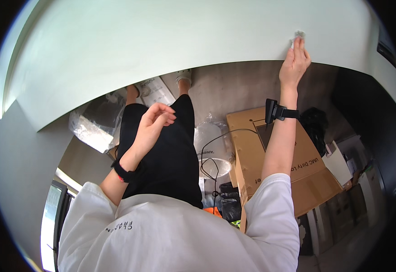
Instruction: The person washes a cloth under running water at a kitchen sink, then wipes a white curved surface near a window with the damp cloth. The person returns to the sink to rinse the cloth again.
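A crumpled white cloth or tissue [299, 35] lies under the fingertips of my right hand [294, 64], which presses it on a pale, smooth panel [157, 37]. The hand is near the panel's lower edge, on the right side. Over my black-clad thighs hangs my left hand [153, 127], its fingers loosely curled and nothing visible in it. A black strap with a small device [275, 111] is on my right wrist, and a black band [123, 172] is on the left.
At my right stands a large cardboard box [286, 153] bearing print, with a black cable [203, 149] beside it. Clear plastic packaging [94, 131] is on the left. A plastic-wrapped white cylinder [213, 149] stands between my legs and the box. Black bags [315, 127] lie behind it.
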A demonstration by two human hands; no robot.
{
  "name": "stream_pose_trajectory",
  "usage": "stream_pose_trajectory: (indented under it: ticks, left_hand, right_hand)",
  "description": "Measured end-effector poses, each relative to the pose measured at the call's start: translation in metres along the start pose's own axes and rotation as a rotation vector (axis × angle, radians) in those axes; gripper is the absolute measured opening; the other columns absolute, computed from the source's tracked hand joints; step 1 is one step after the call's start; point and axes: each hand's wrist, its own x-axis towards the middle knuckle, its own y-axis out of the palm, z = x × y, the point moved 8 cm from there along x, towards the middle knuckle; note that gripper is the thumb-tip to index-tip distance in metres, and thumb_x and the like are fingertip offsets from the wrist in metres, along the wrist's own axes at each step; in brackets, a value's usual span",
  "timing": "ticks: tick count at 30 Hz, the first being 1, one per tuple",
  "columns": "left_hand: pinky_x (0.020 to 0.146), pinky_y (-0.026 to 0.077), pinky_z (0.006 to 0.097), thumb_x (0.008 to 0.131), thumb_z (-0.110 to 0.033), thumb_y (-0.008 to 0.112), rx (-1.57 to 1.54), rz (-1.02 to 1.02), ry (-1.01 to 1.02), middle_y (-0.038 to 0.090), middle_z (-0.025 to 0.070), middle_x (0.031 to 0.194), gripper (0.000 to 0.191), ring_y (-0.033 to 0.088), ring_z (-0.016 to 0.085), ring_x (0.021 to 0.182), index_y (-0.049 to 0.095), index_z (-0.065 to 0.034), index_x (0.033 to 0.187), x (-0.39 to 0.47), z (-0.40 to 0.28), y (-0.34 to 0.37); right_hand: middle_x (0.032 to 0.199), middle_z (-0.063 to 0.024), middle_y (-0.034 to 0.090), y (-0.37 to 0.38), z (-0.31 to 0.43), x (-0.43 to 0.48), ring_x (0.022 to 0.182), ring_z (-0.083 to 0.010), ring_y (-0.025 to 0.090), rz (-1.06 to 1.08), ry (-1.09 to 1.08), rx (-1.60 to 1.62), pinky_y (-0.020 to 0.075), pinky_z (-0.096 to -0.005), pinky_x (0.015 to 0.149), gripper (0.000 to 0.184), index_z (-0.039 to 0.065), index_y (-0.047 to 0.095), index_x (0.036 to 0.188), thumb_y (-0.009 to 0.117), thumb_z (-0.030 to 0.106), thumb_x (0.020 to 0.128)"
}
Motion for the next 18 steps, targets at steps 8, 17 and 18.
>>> stream_pose_trajectory:
  ticks: [8, 17, 18]
  left_hand:
    - [0.081, 0.046, 0.0252, 0.096, -0.009, 0.049, -0.079, 0.023, 0.039, 0.060, 0.0035, 0.094, 0.013, 0.058, 0.010, 0.087, 0.058, -0.0021, 0.101, -0.009, -0.004, -0.048]
    - [0.080, 0.047, 0.0251, 0.095, -0.008, 0.048, -0.154, -0.145, 0.070, 0.062, 0.0045, 0.092, 0.012, 0.060, 0.011, 0.086, 0.057, -0.0024, 0.101, -0.047, -0.010, -0.201]
    - [0.080, 0.048, 0.0246, 0.095, -0.007, 0.047, -0.157, -0.163, 0.107, 0.062, 0.0043, 0.092, 0.012, 0.060, 0.011, 0.086, 0.057, -0.0026, 0.102, -0.054, -0.014, -0.222]
  right_hand:
    - [0.148, -0.0265, 0.031, 0.044, 0.098, -0.035, 0.137, -0.0457, 0.026, 0.100, 0.127, 0.047, 0.0206, -0.0510, 0.112, 0.061, -0.005, 0.034, 0.142, 0.045, 0.034, 0.096]
    - [0.156, -0.0241, 0.014, 0.119, 0.380, -0.115, 0.143, -0.0450, 0.014, 0.345, 0.011, 0.172, 0.0150, -0.0553, 0.114, 0.079, 0.000, 0.016, 0.150, 0.049, 0.043, 0.092]
    - [0.156, -0.0235, 0.013, 0.131, 0.419, -0.127, 0.143, -0.0442, 0.013, 0.414, 0.012, 0.190, 0.0146, -0.0550, 0.114, 0.082, 0.000, 0.015, 0.151, 0.050, 0.044, 0.090]
